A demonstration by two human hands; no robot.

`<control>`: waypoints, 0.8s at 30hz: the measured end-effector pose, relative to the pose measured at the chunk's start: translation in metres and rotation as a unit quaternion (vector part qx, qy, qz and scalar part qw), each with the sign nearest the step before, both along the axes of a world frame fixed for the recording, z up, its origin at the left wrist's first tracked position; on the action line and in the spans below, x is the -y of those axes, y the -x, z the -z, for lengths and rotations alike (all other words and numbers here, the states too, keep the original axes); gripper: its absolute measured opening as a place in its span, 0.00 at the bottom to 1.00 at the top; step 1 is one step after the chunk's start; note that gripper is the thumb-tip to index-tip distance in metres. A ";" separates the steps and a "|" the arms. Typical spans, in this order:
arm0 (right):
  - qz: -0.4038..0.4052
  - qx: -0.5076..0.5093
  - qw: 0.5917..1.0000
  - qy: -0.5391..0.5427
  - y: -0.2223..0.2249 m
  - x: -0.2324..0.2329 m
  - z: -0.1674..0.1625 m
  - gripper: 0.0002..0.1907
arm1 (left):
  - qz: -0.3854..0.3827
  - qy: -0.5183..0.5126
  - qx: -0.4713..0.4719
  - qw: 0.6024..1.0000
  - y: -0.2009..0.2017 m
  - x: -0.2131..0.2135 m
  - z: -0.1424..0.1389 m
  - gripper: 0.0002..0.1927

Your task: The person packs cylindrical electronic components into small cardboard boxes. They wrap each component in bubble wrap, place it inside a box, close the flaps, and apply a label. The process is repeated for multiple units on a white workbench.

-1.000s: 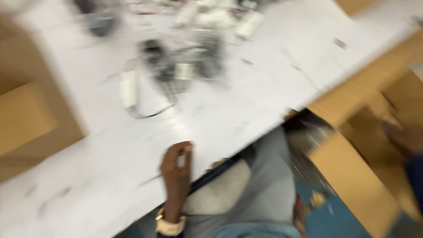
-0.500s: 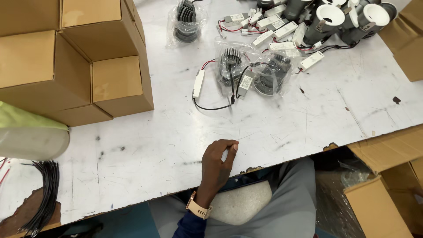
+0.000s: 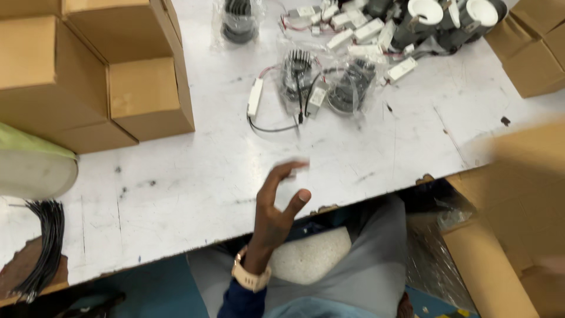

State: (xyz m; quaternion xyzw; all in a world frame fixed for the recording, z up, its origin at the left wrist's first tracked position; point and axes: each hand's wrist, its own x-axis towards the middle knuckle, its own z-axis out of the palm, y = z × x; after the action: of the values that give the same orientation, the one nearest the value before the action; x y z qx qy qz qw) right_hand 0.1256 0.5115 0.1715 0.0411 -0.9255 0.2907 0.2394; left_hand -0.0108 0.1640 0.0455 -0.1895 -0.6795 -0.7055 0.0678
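Left hand (image 3: 279,203) raised just above the front edge of the white counter (image 3: 194,176), palm turned sideways, fingers spread loose & slightly curled, thumb out: open wide, holding nothing; fingertips blurred. Pale watch (image 3: 250,277) on the wrist, dark blue sleeve below. Right hand: can't tell, only a blur at the right edge behind a brown box (image 3: 524,194) that's smeared w/ motion. Nearest items, well apart from the hand twd the back: clear plastic bags w/ black finned lamp parts (image 3: 297,73) & a small white driver block (image 3: 254,97) on a black wire. Further back, a heap of white blocks & black-and-white lamp fittings (image 3: 424,15). Stacked brown cardboard boxes (image 3: 88,70) on the counter's left, more boxes at top right (image 3: 529,41). Bundle of black cables (image 3: 44,247) at the left edge, beside a pale green-grey rounded thing (image 3: 32,165).
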 end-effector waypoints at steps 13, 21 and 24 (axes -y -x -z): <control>-0.289 -0.045 0.954 -0.061 0.167 0.145 0.068 0.19 | -0.091 0.324 -0.136 0.932 0.015 0.045 -0.013 0.37; -0.188 0.048 0.967 0.164 0.148 0.147 0.098 0.29 | -0.031 0.436 -0.175 0.882 0.056 0.021 -0.034 0.42; -0.169 0.073 0.978 0.100 0.153 0.141 0.095 0.28 | -0.020 0.466 -0.172 0.868 0.057 0.007 -0.038 0.51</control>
State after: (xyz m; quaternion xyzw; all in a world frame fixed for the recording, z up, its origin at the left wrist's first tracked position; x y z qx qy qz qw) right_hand -0.0276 0.3707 0.0767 0.1518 -0.8864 0.4203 0.1210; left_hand -0.0678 0.1567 0.0833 -0.3040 -0.9103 -0.2621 0.1011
